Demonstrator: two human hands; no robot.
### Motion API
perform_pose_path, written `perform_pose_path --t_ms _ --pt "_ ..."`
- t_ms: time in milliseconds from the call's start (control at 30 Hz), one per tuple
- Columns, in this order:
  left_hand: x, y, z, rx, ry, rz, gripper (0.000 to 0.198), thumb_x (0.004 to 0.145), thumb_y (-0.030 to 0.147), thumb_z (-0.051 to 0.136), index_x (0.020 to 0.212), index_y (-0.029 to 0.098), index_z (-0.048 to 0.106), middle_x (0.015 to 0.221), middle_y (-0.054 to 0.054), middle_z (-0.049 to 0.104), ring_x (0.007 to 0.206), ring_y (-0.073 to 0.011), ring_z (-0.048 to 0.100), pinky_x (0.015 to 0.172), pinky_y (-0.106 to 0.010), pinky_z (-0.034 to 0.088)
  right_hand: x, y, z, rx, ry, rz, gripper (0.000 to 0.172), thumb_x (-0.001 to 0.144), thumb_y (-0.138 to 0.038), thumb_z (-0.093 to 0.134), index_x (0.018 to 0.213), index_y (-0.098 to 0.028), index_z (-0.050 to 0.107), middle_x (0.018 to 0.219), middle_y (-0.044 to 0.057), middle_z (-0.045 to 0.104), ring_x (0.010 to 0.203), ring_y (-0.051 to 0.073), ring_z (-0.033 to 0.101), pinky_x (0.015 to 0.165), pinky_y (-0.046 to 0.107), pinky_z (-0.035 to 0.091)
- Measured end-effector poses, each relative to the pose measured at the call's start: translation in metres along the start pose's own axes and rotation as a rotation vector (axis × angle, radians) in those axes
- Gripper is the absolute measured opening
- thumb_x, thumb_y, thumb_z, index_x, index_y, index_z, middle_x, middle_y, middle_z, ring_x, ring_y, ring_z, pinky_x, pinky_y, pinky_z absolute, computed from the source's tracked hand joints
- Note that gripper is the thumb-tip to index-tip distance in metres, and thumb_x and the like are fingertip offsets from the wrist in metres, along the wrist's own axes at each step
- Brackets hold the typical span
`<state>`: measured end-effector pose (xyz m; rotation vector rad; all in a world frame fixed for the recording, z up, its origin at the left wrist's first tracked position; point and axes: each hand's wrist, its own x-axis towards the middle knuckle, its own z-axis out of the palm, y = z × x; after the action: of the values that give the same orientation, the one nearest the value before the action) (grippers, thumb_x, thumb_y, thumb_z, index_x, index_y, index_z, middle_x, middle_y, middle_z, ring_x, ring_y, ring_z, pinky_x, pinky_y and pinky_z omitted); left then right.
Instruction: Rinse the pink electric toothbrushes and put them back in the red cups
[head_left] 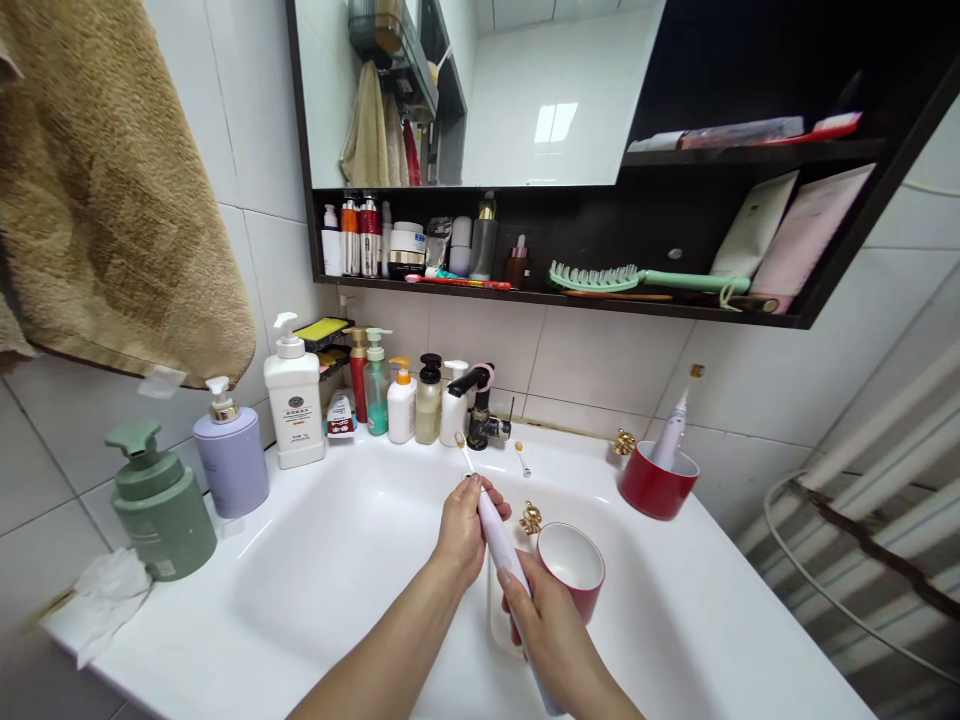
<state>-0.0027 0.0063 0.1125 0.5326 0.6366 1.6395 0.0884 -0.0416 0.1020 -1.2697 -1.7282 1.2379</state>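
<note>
Over the white sink, both of my hands are closed on an electric toothbrush (496,530) with a pale lilac handle. My left hand (463,530) pinches it near the neck, where the brush head (466,453) points away from me. Lower down, the fingers of my right hand (551,620) wrap round the handle. Beside my right hand a red cup (586,575) with a white inside stands in the basin. A gold ornament (530,517) sits just behind that cup. A loose brush head (523,459) lies on the sink's back rim, near the faucet (484,410).
At the right rim, another red cup (660,490) holds a second electric toothbrush (673,432). Several pump bottles line the back and left, including a white one (294,400) and a green one (161,510). A dark mirror cabinet (570,295) with toiletries hangs above.
</note>
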Motion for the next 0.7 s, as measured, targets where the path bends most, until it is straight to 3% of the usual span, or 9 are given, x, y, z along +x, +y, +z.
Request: perform_pose_path --t_ms 133,267,433,567,700 --pt "0.0 0.0 0.0013 -0.015 0.046 -0.008 0.018 0.062 0.031 0.046 0.058 0.015 0.04 0.043 0.006 0.041 0.039 -0.0051 0.042 0.05 -0.022 0.037 -0.0006 -0.0016 0.0005 0.058 -0.093 0.051 0.028 0.07 -0.044 0.025 0.064 -0.018 0.034 0.054 -0.004 0.039 0.037 0.006 0.038 0.032 0.018 0.03" --pt "-0.0015 0.0011 0.0033 -0.048 0.066 -0.007 0.018 0.062 0.031 0.047 0.058 0.015 0.04 0.043 0.006 0.041 0.039 -0.0052 0.042 0.051 -0.022 0.037 -0.0022 -0.0056 0.0007 -0.03 -0.012 -0.011 0.026 0.069 -0.043 0.029 0.064 -0.018 0.035 0.052 -0.004 0.037 0.037 0.005 0.037 0.033 0.017 0.029" --pt "-0.0021 0.001 0.0039 -0.044 0.138 -0.046 0.016 0.062 0.028 0.047 0.058 0.015 0.04 0.041 0.006 0.04 0.037 -0.0047 0.041 0.051 -0.022 0.038 -0.0021 -0.0078 0.0019 0.137 -0.155 0.115 0.029 0.071 -0.044 0.023 0.063 -0.018 0.033 0.053 -0.005 0.037 0.034 0.004 0.035 0.031 0.018 0.028" --pt "-0.0005 -0.0003 0.0038 -0.05 0.156 -0.051 0.014 0.064 0.027 0.044 0.057 0.015 0.04 0.04 0.006 0.04 0.036 -0.0042 0.04 0.051 -0.022 0.039 -0.0015 -0.0038 0.0016 -0.006 -0.056 0.043 0.027 0.069 -0.043 0.028 0.066 -0.018 0.036 0.053 -0.004 0.039 0.036 0.005 0.037 0.033 0.018 0.03" --pt "0.0009 -0.002 0.0021 -0.048 0.173 -0.07 0.014 0.065 0.026 0.043 0.057 0.015 0.039 0.041 0.007 0.04 0.036 -0.0033 0.039 0.05 -0.021 0.039 -0.0039 -0.0013 0.0018 0.144 -0.143 0.123 0.028 0.071 -0.044 0.023 0.067 -0.018 0.034 0.058 -0.003 0.04 0.037 0.005 0.038 0.032 0.018 0.03"
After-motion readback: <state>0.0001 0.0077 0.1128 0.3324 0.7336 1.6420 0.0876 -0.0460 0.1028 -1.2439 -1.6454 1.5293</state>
